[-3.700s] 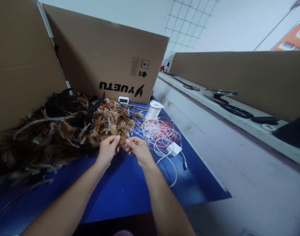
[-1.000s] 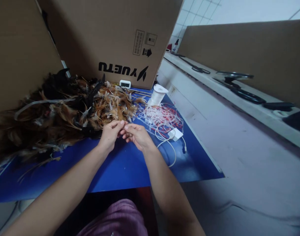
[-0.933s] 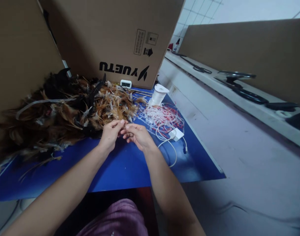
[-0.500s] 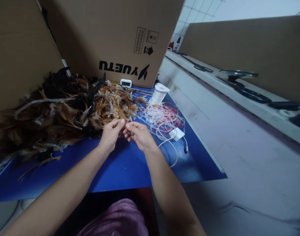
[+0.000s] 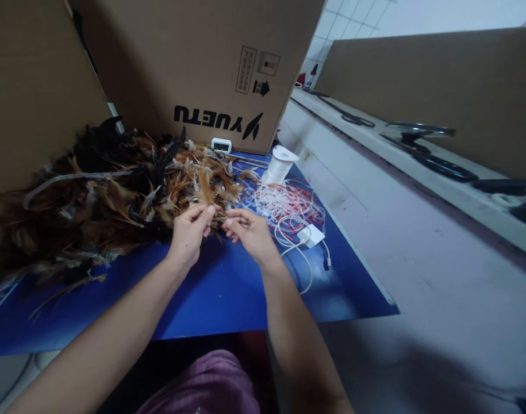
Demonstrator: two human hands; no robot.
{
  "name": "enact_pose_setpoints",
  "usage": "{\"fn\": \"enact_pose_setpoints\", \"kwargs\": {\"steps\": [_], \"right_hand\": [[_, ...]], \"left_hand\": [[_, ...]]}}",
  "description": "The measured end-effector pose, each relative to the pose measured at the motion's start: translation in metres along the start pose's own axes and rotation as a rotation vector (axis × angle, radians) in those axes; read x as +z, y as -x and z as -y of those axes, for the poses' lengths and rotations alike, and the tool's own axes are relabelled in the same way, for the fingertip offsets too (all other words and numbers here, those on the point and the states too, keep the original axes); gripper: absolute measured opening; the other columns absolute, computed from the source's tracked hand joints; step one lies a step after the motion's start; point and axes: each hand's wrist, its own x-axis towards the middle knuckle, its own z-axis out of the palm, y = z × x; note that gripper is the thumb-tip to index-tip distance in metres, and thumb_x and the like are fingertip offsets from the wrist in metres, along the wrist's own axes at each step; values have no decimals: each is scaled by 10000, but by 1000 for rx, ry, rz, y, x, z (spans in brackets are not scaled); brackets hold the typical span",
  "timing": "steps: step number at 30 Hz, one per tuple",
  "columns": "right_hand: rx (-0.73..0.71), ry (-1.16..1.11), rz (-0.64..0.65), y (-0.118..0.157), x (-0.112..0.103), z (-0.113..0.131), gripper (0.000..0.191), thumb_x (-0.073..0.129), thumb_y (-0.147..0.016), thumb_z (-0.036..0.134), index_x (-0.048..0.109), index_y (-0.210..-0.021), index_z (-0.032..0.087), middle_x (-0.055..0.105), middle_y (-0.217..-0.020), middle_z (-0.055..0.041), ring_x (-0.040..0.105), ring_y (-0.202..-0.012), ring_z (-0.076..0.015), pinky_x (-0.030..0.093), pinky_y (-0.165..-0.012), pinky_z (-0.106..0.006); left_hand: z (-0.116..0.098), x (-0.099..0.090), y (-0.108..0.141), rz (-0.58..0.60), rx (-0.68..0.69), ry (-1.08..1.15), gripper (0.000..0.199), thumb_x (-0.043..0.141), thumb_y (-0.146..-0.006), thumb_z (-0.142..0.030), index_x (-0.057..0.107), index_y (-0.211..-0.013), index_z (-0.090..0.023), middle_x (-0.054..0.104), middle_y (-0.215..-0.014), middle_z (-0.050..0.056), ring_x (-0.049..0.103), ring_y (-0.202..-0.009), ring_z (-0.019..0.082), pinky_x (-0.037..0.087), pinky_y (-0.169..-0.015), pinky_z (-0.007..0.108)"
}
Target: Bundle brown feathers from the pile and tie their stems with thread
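My left hand (image 5: 190,231) is closed in a pinch, thumb against fingers, at the front edge of a heap of feathers (image 5: 111,198). A light brown feather (image 5: 206,188) rises from its fingertips. To the right, my right hand (image 5: 250,233) is closed too, its thumb and fingers drawn together. Whatever lies between its fingertips is too small to make out. A narrow gap separates the two sets of fingertips, just above the blue tabletop (image 5: 211,293). The heap mixes brown, black and whitish feathers.
Right of the hands lie tangled white and red strips (image 5: 284,201), a white cable (image 5: 308,270) with a white adapter (image 5: 312,235), and a white spool (image 5: 280,165). Behind stand a cardboard box (image 5: 194,63) and a small white display (image 5: 221,145). Scissors (image 5: 357,119) rest on the right ledge.
The hands have moved apart from touching fingertips: the left shifted slightly left, the right slightly right. The brown feather above my left fingertips shows more clearly.
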Motion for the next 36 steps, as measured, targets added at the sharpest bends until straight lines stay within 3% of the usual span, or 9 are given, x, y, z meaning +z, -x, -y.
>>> {"fn": "enact_pose_setpoints", "kwargs": {"steps": [3,6,10,13,16,23,28,32,36], "right_hand": [[-106,495,-108,0,-14,-1,143,575,-772,203,657,-889,209,670,-707,-13,628,-649,-157,473,-620,-284],[-150,923,-61,1,-20,5,157,564,-783,156,671,-885,210,693,-799,-58,647,-766,-207,460,-710,-322],[-134,1164,-4,-5,-9,11,199,551,-807,164,656,-970,212,684,-957,-101,642,-865,-235,446,-729,-324],[-158,1173,31,-15,1,8,217,561,-821,225,646,-1021,213,668,-1010,-116,637,-891,-250,444,-715,-324],[-184,1151,48,-22,4,4,189,494,-862,205,676,-915,198,674,-968,-115,641,-875,-236,440,-715,-313],[-271,1021,-28,-18,-8,4,226,454,-908,225,679,-900,208,697,-936,-63,631,-902,-187,438,-800,-277],[-368,580,-193,-20,-15,-4,158,528,-863,274,680,-859,230,704,-890,-28,631,-795,-175,466,-763,-286],[-397,554,-212,-19,-17,-2,117,581,-825,271,679,-782,224,679,-807,-27,608,-749,-181,456,-759,-306],[-403,469,-280,-15,-22,8,166,538,-864,326,677,-849,236,674,-850,-35,604,-781,-186,452,-780,-320]], "left_hand": [[-7,0,0,-6,-14,57,157,684,-739,-294,704,-772,-142,561,-610,7,462,-517,74,309,-408,176],[-12,2,2,-13,-25,69,166,679,-745,-300,687,-794,-141,642,-688,41,526,-546,93,347,-416,183],[-12,2,3,-35,10,71,169,682,-748,-298,683,-804,-138,669,-695,42,537,-530,91,372,-417,186],[-11,0,3,-37,31,75,166,684,-753,-287,691,-809,-132,658,-687,34,521,-522,80,379,-420,182],[-12,-3,1,-29,21,75,174,686,-754,-290,695,-818,-128,644,-682,29,510,-524,75,383,-426,180],[-21,-6,-12,-53,-5,42,202,701,-722,-319,688,-806,-135,638,-679,21,511,-516,76,376,-421,179],[-15,-8,-22,14,-4,-32,197,691,-729,-324,703,-813,-146,650,-687,30,513,-508,81,382,-417,181],[-3,-4,-30,99,-10,-80,192,675,-757,-332,707,-817,-152,653,-680,31,519,-501,81,398,-415,177],[6,2,-34,199,-42,-42,194,672,-766,-346,692,-806,-157,665,-677,37,573,-513,104,431,-416,186]]}}
